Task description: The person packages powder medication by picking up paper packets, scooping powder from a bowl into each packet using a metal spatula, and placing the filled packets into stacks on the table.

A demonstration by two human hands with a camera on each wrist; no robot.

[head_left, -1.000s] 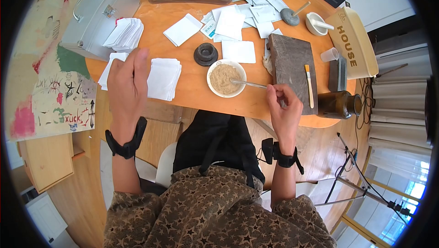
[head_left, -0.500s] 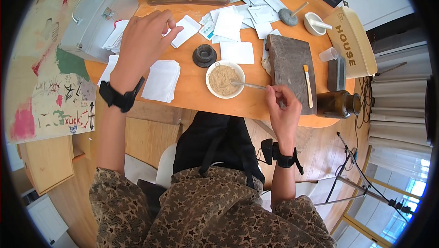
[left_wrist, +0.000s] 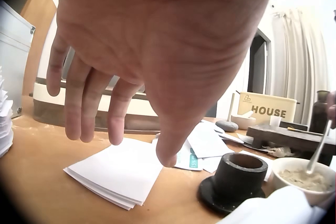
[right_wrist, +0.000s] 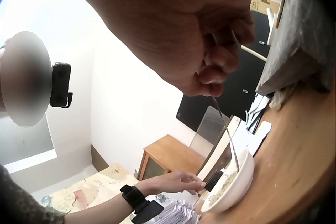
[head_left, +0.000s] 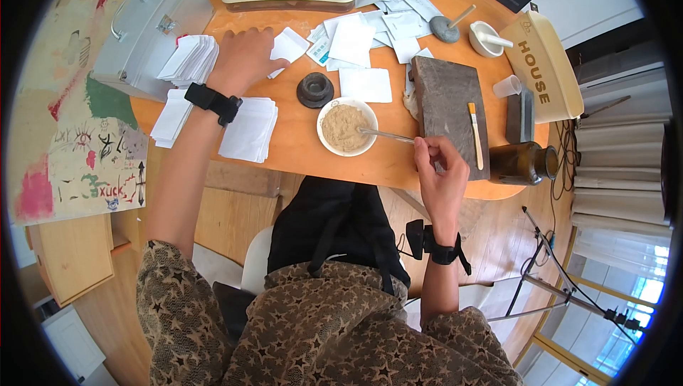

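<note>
Clock centre: I take directions from the bowl, with the person seated at six.
Silver case (head_left: pixel 146 30): out at ten o'clock, an upright wad of white papers (head_left: pixel 186 60) against its near side.
Nine o'clock papers (head_left: pixel 250 130): a flat pile, lying just below the left wrist.
Left hand (head_left: pixel 245 57): at ten o'clock, empty, palm down, fingers extended and loosely apart over the table; whether the tips touch anything I can't tell.
Folded white papers (head_left: pixel 290 46): at eleven, just beside that thumb.
Black ring-shaped pot (head_left: pixel 315 88): also toward eleven, just beside the bowl.
Bowl (right_wrist: pixel 239 188): near the table's front edge, white, holding tan powder (head_left: pixel 343 128).
Packets (head_left: pixel 404 24): scattered up at one.
Metal utensil (head_left: pixel 388 135): handle out toward three, far end buried in the powder.
Right hand (head_left: pixel 442 164): between three and four, thumb and fingers pinching that handle, the other fingers curled in.
Dark slab (head_left: pixel 445 94): toward three, a brush (head_left: pixel 476 137) lying on it.
Brown jar (head_left: pixel 523 163): farther out at three, on its side.
</note>
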